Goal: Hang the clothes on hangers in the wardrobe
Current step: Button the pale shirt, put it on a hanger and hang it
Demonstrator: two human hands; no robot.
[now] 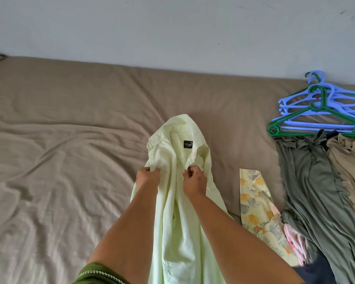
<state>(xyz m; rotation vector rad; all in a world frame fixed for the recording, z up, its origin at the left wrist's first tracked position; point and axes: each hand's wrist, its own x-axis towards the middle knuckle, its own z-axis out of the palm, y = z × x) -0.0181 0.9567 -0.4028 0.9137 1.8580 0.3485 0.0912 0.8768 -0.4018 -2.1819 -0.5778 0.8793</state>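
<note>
Pale green shirt (pixel 178 181) in the middle of the bed (pixel 70 130), collar to the far side. Fingers of left hand (pixel 147 178) and right hand (pixel 194 180) pinching its front edges. To the right: floral cloth (pixel 256 203), olive garment (pixel 312 181), beige garment (pixel 350 160). Far right, blue and green hangers (pixel 320 111) piled, well apart from the shirt.

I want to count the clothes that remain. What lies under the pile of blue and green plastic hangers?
The pile of blue and green plastic hangers rests on the brown bedsheet; its lower edge overlaps the olive-green garment. Whether more cloth lies beneath cannot be seen.
</note>
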